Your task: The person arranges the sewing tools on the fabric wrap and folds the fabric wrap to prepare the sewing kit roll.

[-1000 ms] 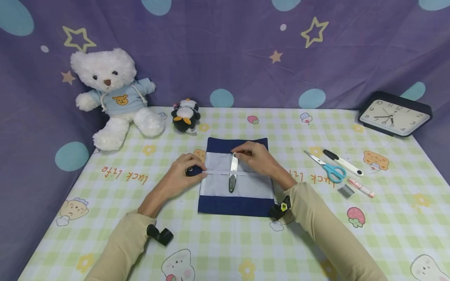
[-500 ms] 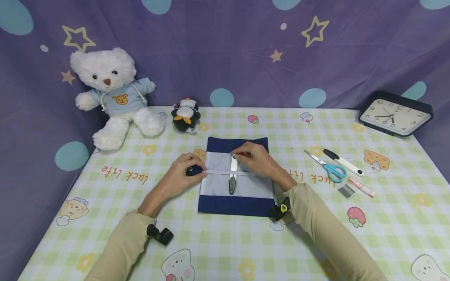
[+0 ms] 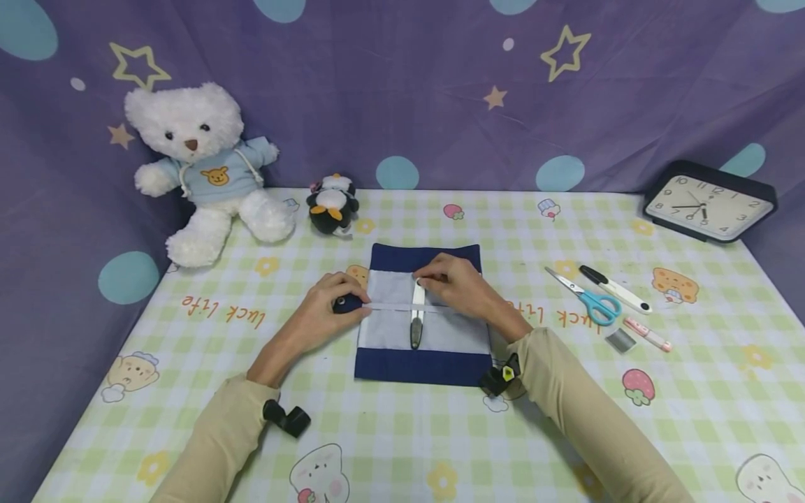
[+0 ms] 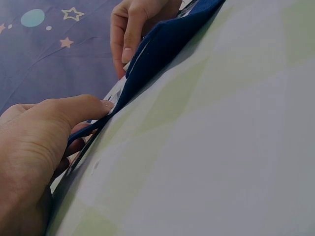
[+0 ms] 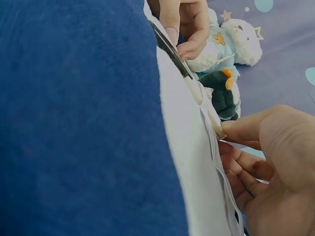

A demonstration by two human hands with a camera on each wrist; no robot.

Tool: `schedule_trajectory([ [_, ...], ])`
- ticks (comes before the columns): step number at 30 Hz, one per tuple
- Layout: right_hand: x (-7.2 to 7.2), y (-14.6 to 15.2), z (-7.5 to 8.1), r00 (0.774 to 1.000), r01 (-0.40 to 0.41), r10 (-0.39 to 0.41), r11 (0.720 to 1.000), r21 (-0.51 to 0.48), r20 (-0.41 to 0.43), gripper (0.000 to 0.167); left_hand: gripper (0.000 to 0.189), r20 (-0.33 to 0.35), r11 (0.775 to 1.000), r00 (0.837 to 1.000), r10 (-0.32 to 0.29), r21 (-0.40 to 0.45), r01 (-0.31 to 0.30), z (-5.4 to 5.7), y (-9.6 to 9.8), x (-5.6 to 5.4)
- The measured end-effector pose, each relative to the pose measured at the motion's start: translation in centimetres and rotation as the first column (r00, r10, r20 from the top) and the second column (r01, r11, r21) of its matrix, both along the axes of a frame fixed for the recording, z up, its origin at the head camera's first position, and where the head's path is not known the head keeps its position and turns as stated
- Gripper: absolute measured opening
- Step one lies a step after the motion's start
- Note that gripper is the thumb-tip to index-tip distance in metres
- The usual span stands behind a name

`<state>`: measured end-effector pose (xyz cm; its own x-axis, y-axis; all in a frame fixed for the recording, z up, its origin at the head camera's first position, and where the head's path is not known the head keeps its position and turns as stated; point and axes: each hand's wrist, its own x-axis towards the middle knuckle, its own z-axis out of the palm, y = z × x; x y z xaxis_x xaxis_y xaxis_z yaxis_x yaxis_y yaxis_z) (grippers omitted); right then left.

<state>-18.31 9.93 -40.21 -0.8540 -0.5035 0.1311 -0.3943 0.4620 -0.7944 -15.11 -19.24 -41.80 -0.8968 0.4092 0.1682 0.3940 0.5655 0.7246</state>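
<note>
A navy and pale grey cloth organizer (image 3: 421,367) lies unfolded on the table, with a thin white band (image 3: 390,307) across its middle. Through that band runs a slim white tool with a dark capped end (image 3: 417,314); its kind is unclear. My right hand (image 3: 459,283) pinches the tool's white far end between thumb and fingers, as the right wrist view also shows. At the organizer's left edge my left hand (image 3: 327,307) grips a navy flap (image 3: 348,304) with a metal eyelet. In the left wrist view the thumb (image 4: 88,105) presses on that edge.
To the right lie blue-handled scissors (image 3: 588,297), a black and white slim tool (image 3: 616,288), a pink and white stick (image 3: 648,334) and a small grey rectangle (image 3: 621,340). A teddy bear (image 3: 207,175), a penguin plush (image 3: 333,204) and a clock (image 3: 709,202) stand at the back.
The white tool has slid slightly toward me under the band, its dark end now lower on the grey cloth. Both hands stay almost in place.
</note>
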Motion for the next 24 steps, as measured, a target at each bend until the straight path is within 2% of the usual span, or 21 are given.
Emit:
schedule_trajectory([
  [17, -0.10, 0.04, -0.17, 1.000, -0.004, 0.005, 1.000, 0.012, -0.019, 0.023, 0.008, 0.001, 1.000, 1.000, 0.002, -0.006, -0.002, 0.02, 0.02, -0.04],
  [24, -0.01, 0.49, 0.20, 1.000, 0.009, -0.009, 1.000, -0.011, -0.030, 0.021, 0.008, -0.002, 1.000, 1.000, 0.004, -0.013, -0.004, 0.04, 0.03, 0.01],
])
